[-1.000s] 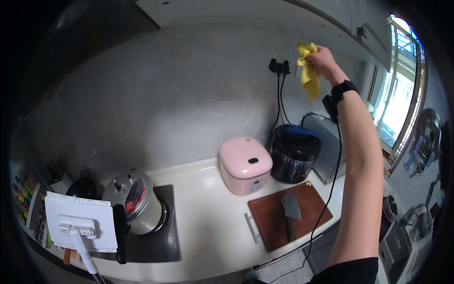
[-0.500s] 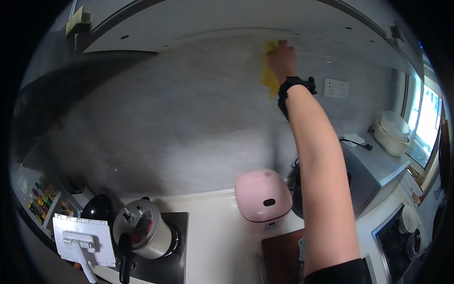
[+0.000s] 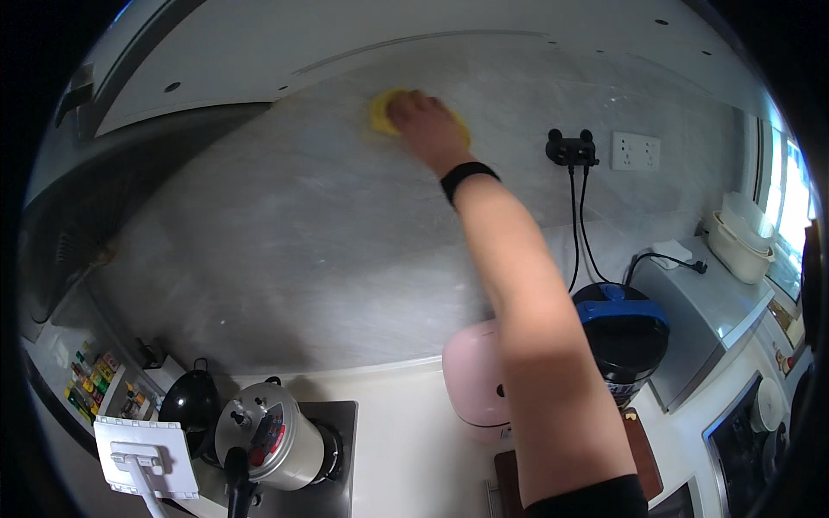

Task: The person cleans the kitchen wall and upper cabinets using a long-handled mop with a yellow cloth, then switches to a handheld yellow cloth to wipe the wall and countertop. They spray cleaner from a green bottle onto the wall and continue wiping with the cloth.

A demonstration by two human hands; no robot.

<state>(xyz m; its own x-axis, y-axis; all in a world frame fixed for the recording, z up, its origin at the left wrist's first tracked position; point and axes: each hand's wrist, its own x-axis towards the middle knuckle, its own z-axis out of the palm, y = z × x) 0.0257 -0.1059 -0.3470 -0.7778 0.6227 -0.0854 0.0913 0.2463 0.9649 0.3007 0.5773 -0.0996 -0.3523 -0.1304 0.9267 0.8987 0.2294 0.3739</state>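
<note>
My right hand (image 3: 429, 129) presses a yellow cloth (image 3: 381, 113) against the grey backsplash wall (image 3: 345, 216), a little below the wall cabinet (image 3: 414, 22). The cloth shows on both sides of the hand, its middle covered by the fingers. A black band (image 3: 469, 179) circles my right wrist, and the bare forearm crosses in front of the pink rice cooker (image 3: 471, 375), hiding part of it. My left hand is out of view.
At lower left stand a pressure cooker (image 3: 289, 449) on the cooktop (image 3: 341, 483), a black wok (image 3: 190, 401) and a white flat mop head (image 3: 108, 440). To the right are a plug adapter (image 3: 570, 150) with two cords, a socket plate (image 3: 635, 152), a blue-handled black appliance (image 3: 622, 341) and a grey box-shaped appliance (image 3: 704, 298).
My right hand has slid the yellow cloth leftward along the wall. The plug adapter, its cords and the blue-handled appliance, formerly behind my arm, now show. The view has shifted slightly.
</note>
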